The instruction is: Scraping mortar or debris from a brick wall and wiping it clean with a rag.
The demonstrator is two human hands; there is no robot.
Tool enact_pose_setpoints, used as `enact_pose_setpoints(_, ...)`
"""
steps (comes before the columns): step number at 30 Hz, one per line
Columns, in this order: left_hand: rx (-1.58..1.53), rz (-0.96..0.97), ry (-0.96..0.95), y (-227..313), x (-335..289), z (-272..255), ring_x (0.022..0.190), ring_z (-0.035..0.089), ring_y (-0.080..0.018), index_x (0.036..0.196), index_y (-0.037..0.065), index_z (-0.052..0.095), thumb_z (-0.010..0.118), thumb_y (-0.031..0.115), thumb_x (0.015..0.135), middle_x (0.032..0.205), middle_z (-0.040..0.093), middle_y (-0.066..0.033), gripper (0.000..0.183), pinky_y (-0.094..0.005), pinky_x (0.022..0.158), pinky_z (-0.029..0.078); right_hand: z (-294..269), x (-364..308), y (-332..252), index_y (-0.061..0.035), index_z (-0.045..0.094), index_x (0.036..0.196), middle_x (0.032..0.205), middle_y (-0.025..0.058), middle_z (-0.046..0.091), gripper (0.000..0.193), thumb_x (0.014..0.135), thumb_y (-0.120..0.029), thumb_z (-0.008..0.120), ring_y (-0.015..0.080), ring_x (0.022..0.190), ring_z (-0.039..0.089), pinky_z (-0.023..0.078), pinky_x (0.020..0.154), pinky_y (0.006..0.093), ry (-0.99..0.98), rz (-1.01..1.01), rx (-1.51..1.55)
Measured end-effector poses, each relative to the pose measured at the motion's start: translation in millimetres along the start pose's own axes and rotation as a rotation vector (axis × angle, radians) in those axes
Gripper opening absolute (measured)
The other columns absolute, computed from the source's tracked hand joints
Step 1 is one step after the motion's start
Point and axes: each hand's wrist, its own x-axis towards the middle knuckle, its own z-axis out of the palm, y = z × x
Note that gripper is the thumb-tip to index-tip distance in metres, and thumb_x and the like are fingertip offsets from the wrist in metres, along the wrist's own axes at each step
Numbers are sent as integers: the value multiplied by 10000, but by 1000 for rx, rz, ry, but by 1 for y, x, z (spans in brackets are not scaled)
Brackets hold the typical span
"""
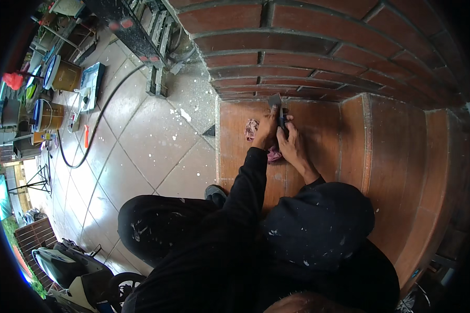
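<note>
Both of my hands are close together over an orange-brown tiled step, near the foot of a brick wall. My right hand is closed round the dark handle of a putty knife, whose flat metal blade points toward the wall. Against the blade, my left hand is closed, with a finger lying along the metal; its other fingers are partly hidden. A crumpled pink patterned rag shows beside my left hand. More pink cloth is bunched below, between my wrists. Whether the two pieces are joined is hidden.
The brick wall rises directly ahead. Higher steps climb on the right. Paint-spotted floor tiles spread to the left, with a black hose, buckets and a paint tray. A motorbike stands at lower left.
</note>
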Motion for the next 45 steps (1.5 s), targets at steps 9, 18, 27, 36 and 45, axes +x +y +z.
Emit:
enact_pose_setpoints(9, 109, 139, 82, -4, 8, 15, 846, 680, -151, 1334, -49, 603, 596, 347, 1081, 1126, 720, -99, 470, -289, 746, 550, -43, 10, 18, -86, 474, 1517, 1338, 264, 649, 508, 1030, -214, 546, 471, 1197, 633, 531, 985, 509, 34, 63, -172)
enact_pose_setpoints(18, 236, 211, 103, -6, 27, 10, 904, 712, -182, 1355, -105, 578, 716, 282, 1020, 1169, 737, -138, 530, -284, 778, 576, -36, 31, 48, -43, 589, 1436, 1346, 260, 655, 422, 1035, -177, 584, 456, 1249, 616, 514, 1036, 465, 25, -29, 25)
enact_pose_setpoints(27, 384, 283, 187, -9, 34, 0, 983, 744, -210, 1313, -131, 610, 707, 240, 1013, 1140, 758, -160, 487, -293, 813, 584, -24, 40, 60, -17, 640, 1368, 1284, 266, 684, 376, 1008, -116, 596, 461, 1222, 634, 523, 1020, 450, 56, -88, 144)
enact_pose_setpoints(36, 676, 489, 267, -23, 44, -9, 864, 747, -250, 1236, -114, 670, 682, 268, 1015, 1032, 774, -204, 442, -347, 743, 580, -21, 42, 69, -17, 650, 1357, 1266, 276, 685, 377, 989, -90, 610, 462, 1203, 642, 538, 996, 434, 53, -97, 177)
enact_pose_setpoints(45, 531, 486, 304, -37, 58, -20, 857, 749, -252, 1190, -99, 702, 716, 285, 984, 1005, 779, -220, 436, -356, 730, 571, -10, 36, 66, -21, 651, 1351, 1249, 272, 691, 371, 989, -97, 617, 470, 1195, 639, 540, 984, 448, 109, -94, 202)
